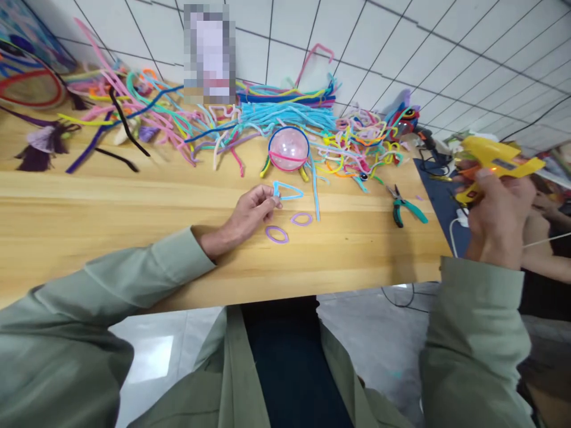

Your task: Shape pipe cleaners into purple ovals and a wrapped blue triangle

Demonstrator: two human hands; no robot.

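Between thumb and fingers, my left hand (256, 214) pinches a light-blue pipe cleaner bent into a triangle (292, 191), just above the wooden table. Two purple pipe cleaner loops (277, 234) lie on the wood beside that hand. Raised at the right, my right hand (499, 208) is wrapped round a yellow hot glue gun (495, 154). Behind the triangle sits a clear pinkish ball (289, 148) with a blue ring and a pink band, on yellow and dark feet. A straight light-blue pipe cleaner (316, 193) lies right of it.
Teal-handled pliers (408, 208) rest at the table's right, near a dark blue mat (430, 190). Along the tiled wall run bundled blue pipe cleaners (285, 116) and loose coloured ones (169, 119). A purple tassel (42, 145) lies far left. Another person's arm (546, 261) shows at right.
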